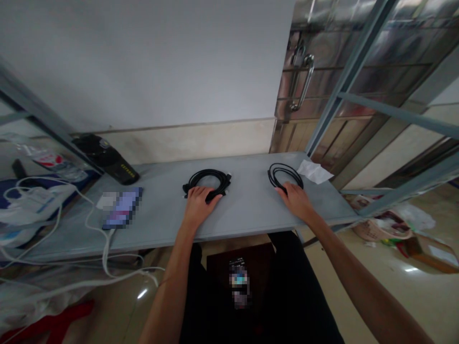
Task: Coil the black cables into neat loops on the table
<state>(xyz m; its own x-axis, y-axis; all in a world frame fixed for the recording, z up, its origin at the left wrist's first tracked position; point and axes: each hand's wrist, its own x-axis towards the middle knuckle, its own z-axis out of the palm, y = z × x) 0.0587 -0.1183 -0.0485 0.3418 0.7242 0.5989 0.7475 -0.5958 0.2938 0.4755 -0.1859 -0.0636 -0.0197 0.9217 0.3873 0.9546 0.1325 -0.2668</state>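
Observation:
Two coils of black cable lie on the grey table [247, 210]. My left hand [199, 203] grips the near edge of the thicker coil [210, 173], which shows connectors at its right side. On the near side of the thinner coil [283, 168], my right hand [296, 199] has its fingers closed round the cable. The two coils are apart, with bare table between them. A crumpled white tissue [314, 172] lies just right of the thinner coil.
At the left are a phone [124, 208] with a white cable, a black bottle [107, 157], a clear plastic bottle [59, 165] and a white power strip [32, 203]. Metal frame posts [353, 71] rise at both table ends. A basket [383, 228] stands on the floor at right.

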